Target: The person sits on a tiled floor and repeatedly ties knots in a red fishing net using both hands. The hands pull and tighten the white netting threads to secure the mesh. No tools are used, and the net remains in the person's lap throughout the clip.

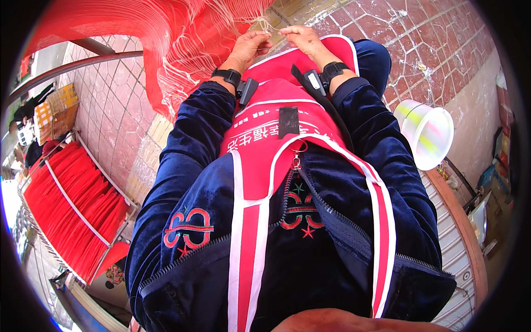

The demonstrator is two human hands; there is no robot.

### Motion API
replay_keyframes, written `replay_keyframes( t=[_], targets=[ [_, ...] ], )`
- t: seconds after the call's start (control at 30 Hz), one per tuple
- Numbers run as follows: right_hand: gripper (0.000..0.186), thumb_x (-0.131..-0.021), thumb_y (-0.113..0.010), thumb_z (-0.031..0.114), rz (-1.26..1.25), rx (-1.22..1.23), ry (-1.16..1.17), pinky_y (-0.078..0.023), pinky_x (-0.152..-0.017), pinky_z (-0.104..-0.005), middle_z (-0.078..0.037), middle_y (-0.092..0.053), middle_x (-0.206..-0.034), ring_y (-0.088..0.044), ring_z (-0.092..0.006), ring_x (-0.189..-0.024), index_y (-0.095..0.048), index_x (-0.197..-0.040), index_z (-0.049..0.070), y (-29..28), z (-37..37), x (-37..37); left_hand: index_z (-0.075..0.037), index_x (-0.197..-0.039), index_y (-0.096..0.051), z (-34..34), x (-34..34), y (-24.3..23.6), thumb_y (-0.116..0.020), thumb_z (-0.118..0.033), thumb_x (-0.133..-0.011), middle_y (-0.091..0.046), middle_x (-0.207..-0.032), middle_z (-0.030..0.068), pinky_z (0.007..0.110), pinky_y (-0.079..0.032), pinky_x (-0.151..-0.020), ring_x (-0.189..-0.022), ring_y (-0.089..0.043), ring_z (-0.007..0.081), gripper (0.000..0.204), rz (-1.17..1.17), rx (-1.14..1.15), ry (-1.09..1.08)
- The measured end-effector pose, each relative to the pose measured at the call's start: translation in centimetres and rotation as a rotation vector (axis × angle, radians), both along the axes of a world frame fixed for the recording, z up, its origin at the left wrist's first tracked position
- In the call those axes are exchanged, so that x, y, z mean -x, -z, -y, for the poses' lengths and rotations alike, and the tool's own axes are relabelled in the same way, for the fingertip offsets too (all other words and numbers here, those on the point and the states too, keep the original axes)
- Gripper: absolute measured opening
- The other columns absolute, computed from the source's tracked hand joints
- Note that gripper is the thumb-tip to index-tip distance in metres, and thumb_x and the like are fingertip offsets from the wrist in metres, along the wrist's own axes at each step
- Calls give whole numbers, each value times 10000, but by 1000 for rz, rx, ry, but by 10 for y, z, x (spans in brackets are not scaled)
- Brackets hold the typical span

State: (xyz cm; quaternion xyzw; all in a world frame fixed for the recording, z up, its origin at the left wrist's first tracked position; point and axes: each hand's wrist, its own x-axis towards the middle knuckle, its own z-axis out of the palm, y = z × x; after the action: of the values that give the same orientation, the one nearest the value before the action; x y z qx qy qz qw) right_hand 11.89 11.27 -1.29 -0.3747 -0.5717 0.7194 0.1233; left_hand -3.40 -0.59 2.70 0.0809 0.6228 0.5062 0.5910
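My left hand [255,43] is pinched on thin pale threads [263,24] that hang in loose strands from a red fringed cloth [152,32] at the top left. Just to its right, my right hand [298,40] also pinches the threads between thumb and fingers; the exact strands are too small to count. Both hands are raised beyond the red apron [254,131] over my dark blue velour clothing, with a strapped black device on each wrist.
A translucent bucket [440,138] stands at right on tiled ground [417,52]. At left are a metal rail [66,72], a cardboard box [54,113] and a rack of red cloth [72,205]. People [25,122] are partly visible at the far left.
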Motion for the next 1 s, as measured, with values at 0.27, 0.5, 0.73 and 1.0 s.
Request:
replay_keyframes(
  t=[0.27,0.5,0.73,1.0],
  targets=[
    [239,-753,-671,237,84,-203,-59,-453,-639,-258,-58,-637,-786,-559,-126,-686,-677,-863,25,2,-9,-2,-59,-914,-653,3,7,-3,-600,-212,-835,-637,-797,38,265,-498,-677,-751,-623,132,180,-18,24,-81],
    [258,-725,-688,320,177,-874,48,-468,-693,-329,-143,-649,-846,-613,-228,-751,-695,-811,76,26,-13,-4,-69,-897,-643,3,6,-4,-617,-223,-832,-634,-793,24,240,-494,-658,-732,-618,118,169,-39,39,-76],
    [210,-772,-625,268,302,-312,-11,-479,-682,-300,-137,-670,-856,-633,-184,-770,-695,-882,104,3,-19,-6,-71,-931,-623,6,0,-6,-596,-212,-858,-632,-805,17,227,-494,-662,-742,-611,99,161,-100,63,129],
    [291,-766,-619,294,219,-348,-236,-472,-725,-289,-118,-671,-876,-623,-175,-835,-684,-920,57,3,-11,-8,-63,-981,-601,4,-10,-4,-565,-183,-877,-625,-860,28,215,-491,-679,-768,-613,112,163,-42,47,280]
  ],
)
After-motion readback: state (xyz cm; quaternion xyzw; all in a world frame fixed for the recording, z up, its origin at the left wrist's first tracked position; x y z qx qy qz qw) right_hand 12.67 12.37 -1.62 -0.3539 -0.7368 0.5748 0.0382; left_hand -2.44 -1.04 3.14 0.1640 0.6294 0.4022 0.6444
